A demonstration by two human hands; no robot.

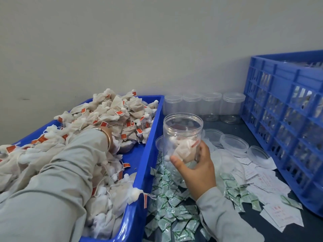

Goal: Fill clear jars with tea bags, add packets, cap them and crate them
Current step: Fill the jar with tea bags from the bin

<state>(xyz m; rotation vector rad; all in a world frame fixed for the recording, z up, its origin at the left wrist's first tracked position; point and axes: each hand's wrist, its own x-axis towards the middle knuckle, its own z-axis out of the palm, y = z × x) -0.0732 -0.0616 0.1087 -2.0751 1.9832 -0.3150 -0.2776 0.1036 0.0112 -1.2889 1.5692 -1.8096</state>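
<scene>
Four empty jars are standing in a row, one jar is being held, and two blue crates are showing.

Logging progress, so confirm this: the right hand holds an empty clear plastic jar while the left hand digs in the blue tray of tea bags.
Not empty. The head view shows the clear plastic jar in the right hand already holding tea bags; the left hand does dig in the blue tray.

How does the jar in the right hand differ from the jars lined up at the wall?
The held jar is uncapped and tilted, with tea bags inside, gripped by the right hand. The row of jars stands upright on the table, capped and seemingly empty. Both are clear plastic and look like the same type.
</scene>
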